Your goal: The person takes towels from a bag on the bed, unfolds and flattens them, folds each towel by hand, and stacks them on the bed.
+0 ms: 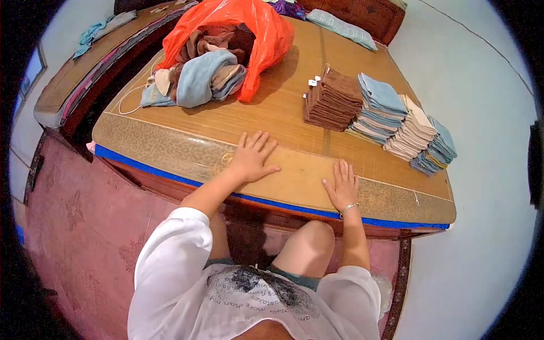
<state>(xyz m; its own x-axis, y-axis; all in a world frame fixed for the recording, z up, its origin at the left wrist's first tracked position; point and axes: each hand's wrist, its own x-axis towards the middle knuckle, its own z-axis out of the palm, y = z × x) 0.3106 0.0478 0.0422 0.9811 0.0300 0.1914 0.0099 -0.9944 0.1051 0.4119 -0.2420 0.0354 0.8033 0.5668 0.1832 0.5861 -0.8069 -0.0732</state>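
A tan cloth [300, 178], which looks like a towel, lies spread flat at the front edge of the bed mat. My left hand [253, 157] rests palm down on its left side, fingers spread. On the right side my right hand [342, 186] lies flat, with a bracelet at the wrist. Beyond my right hand stand folded stacks: brown towels [333, 101], blue and pale towels [379, 107], cream towels [412, 129] and blue-grey towels [436, 147].
An orange-red plastic bag [272, 39] lies open at the back left, with crumpled cloths [207, 79] spilling out. A thin white cord [127, 102] loops beside them. A pillow [340, 28] is at the far end. A wall [481, 113] rises on the right.
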